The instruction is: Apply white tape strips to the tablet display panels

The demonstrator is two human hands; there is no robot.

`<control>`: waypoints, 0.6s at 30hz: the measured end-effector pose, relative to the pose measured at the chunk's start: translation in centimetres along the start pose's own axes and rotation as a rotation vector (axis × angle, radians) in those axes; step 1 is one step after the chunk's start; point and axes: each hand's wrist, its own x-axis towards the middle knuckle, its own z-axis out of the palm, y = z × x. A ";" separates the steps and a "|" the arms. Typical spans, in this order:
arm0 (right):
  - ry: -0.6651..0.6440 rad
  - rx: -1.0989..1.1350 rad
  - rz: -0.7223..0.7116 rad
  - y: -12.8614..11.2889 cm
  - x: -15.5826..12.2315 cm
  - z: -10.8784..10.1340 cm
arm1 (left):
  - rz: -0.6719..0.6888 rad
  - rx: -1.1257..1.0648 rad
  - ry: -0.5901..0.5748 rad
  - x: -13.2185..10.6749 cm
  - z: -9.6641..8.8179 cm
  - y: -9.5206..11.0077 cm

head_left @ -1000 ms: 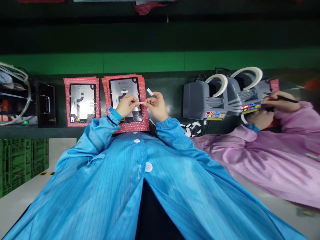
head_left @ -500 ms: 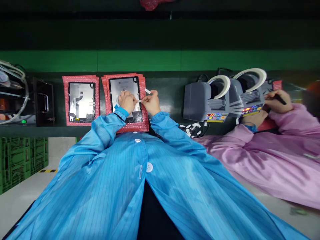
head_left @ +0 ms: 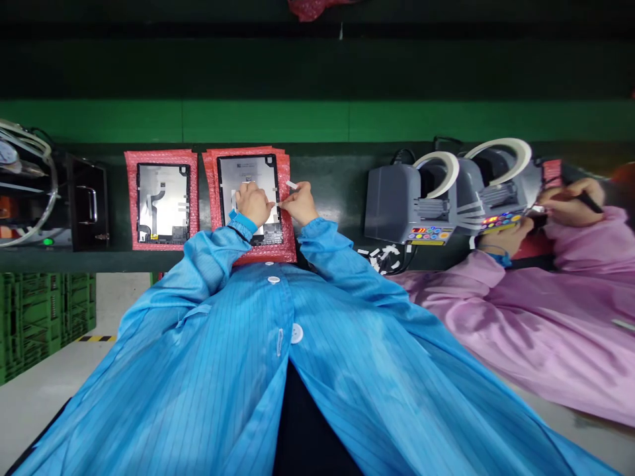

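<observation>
A tablet screen panel with a black frame and silvery back lies on red bubble wrap in front of me. Across its middle rests my left hand, fingers bent, with thumb and forefinger closed at the panel's right edge; what is between them is too small to make out. My right hand is closed in a pinch at that same edge, almost touching the left fingertips. A short white tape strip sticks out from the right hand's upper fingers. The panel's middle is hidden under my left hand.
Another screen panel lies on red bubble wrap to the left. Two grey tape dispensers with white rolls stand at the right, with loose white tape scraps near them. Beyond them are a co-worker's hands. A black case stands far left.
Both my hands stay at the panel's right edge, with only slight finger movement. The small white piece between my fingertips shows less now. The co-worker's upper hand has shifted right.
</observation>
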 end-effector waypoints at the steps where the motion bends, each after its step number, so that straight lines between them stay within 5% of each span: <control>1: -0.006 0.048 0.011 0.1 0.0 -0.3 | -0.004 -0.002 0.007 0.0 -0.1 -0.1; 6: -0.099 0.157 -0.082 -0.4 -0.7 -2.6 | 0.024 -0.080 0.060 0.8 -1.6 -1.0; 12: -0.357 0.101 -0.236 -2.9 -2.0 -3.1 | 0.239 -0.164 -0.041 2.0 -3.0 -1.0; 18: -0.296 -0.012 -0.209 -3.8 -2.5 -3.0 | 0.183 -0.121 -0.116 2.0 -3.0 -0.6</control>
